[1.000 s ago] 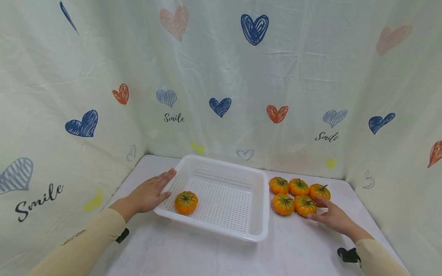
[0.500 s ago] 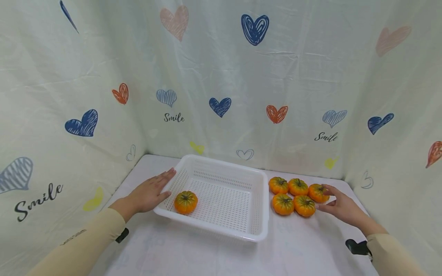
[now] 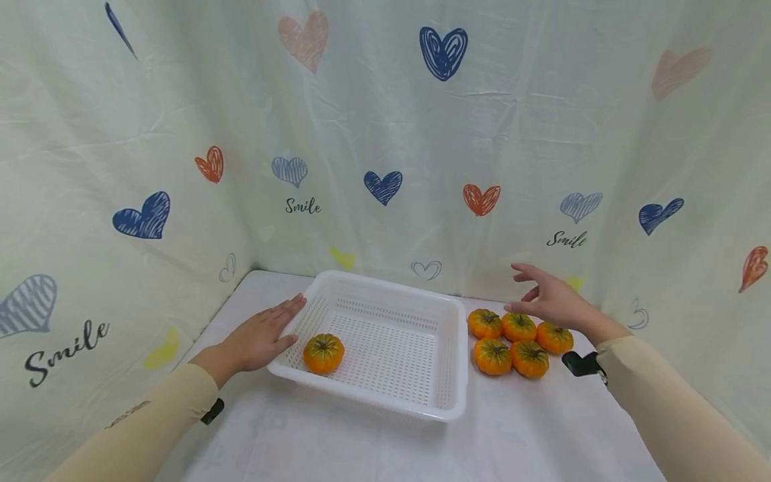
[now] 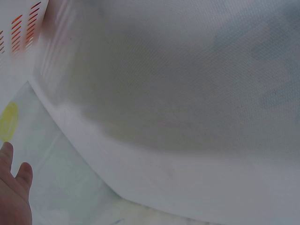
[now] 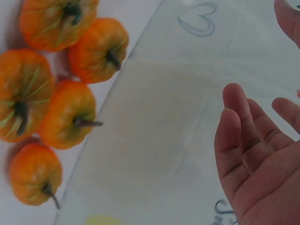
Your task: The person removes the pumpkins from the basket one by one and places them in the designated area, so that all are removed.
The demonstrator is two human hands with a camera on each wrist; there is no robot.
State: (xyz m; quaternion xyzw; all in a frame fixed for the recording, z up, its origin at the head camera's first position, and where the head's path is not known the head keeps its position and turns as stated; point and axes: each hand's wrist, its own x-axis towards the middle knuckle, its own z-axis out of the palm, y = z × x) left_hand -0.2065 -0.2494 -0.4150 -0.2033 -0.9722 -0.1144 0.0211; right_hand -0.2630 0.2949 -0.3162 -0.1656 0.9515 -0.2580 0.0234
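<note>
In the head view a white perforated plastic basket (image 3: 391,398) stands on the table, one small orange pumpkin (image 3: 323,353) in its left front corner. My left hand (image 3: 259,338) rests with extended fingers on the basket's left rim. To the right of the basket several more small pumpkins (image 3: 530,359) sit close together in two rows. Above the back row my right hand (image 3: 551,298) hovers, thumb and fingers spread apart and holding nothing. The right wrist view shows that hand's fingers (image 5: 229,150) away from the pumpkins (image 5: 70,115). Only part of the left hand (image 4: 14,187) appears in the left wrist view.
The white-covered table (image 3: 289,435) backs onto a pale curtain (image 3: 446,134) printed with hearts and "Smile". Curtain also hangs at the left and right sides. The right table edge lies close beyond the pumpkin cluster.
My right hand has left the rightmost back pumpkin and risen up and to the left, above the cluster. The left hand, the basket and the pumpkins stay where they were.
</note>
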